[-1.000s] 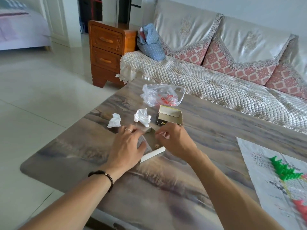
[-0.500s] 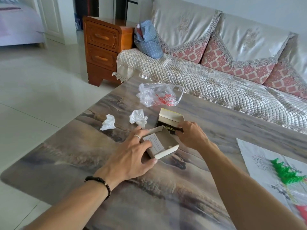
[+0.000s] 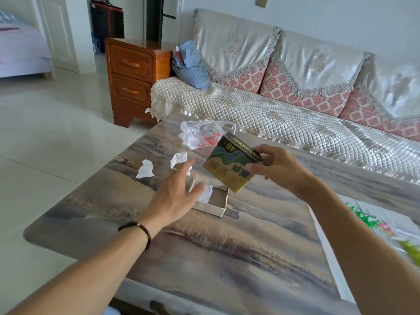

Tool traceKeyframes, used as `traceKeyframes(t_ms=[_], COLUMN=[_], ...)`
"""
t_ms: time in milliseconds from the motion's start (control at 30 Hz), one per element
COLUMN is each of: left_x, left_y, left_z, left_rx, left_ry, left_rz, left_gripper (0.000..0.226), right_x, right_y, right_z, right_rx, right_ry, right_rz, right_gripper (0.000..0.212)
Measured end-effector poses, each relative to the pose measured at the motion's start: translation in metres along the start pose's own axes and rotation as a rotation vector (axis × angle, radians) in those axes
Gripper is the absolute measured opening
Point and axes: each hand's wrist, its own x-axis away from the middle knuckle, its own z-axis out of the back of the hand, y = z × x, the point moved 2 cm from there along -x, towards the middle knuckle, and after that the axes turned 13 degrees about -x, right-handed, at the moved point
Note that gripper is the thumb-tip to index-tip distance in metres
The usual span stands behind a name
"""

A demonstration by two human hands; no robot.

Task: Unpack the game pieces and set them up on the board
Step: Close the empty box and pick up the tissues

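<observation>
Head view, right hand (image 3: 278,171) grips box lid (image 3: 231,164), board (image 3: 354,223) cut off

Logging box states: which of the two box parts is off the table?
The printed green-gold box lid, gripped tilted in the right hand; the plain open tray lies on the table.
</observation>
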Motion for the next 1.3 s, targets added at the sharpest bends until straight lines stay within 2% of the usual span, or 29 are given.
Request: traceKeyframes(t_ms=[67,133,200,267,400,467,633,833,1067,1200,1300], left_x=[-0.011,-0.018,-0.021,-0.020,-0.018,-0.020,-0.028,-0.031,-0.031,-0.027,-0.025], left_y=[0.012,0.022,0.028,0.027,0.009,-0.001,-0.020,-0.029,-0.024,-0.021,-0.016], left_z=[0.008,0.012,0.014,0.016,0.006,-0.001,-0.016,-0.027,-0.028,-0.028,-0.029], left_rx=[0.186,0.312,0.305,0.248,0.066,-0.042,-0.301,-0.223,-0.140,-0.112,-0.108], left_ry=[-0.022,-0.083,-0.106,-0.090,-0.143,-0.152,-0.187,-0.230,-0.239,-0.227,-0.219], left_rz=[0.026,0.025,0.010,0.042,0.166,0.193,0.229,0.227,0.217,0.193,0.187], left_gripper=[0.065,0.054,0.028,0.017,0.030,0.041,0.043,0.030,0.037,0.042,0.040], right_x=[0.007,0.010,0.009,0.002,-0.020,-0.030,-0.041,-0.043,-0.036,-0.028,-0.022], right_y=[-0.004,-0.001,0.008,0.018,0.043,0.050,0.058,0.067,0.080,0.071,0.064], right_z=[-0.002,-0.006,-0.015,-0.025,-0.045,-0.058,-0.074,-0.072,-0.073,-0.068,-0.071], right_rx=[-0.115,-0.270,-0.462,-0.539,-0.332,-0.214,-0.117,-0.024,-0.215,-0.146,-0.123], right_ry=[-0.083,-0.144,-0.179,-0.107,0.150,0.134,0.079,0.080,0.090,0.073,0.053], right_rz=[0.006,-0.034,-0.127,-0.204,-0.325,-0.370,-0.414,-0.406,-0.469,-0.604,-0.637], right_gripper=[0.020,0.028,0.037,0.031,0.024,0.025,0.029,0.026,0.028,0.047,0.046])
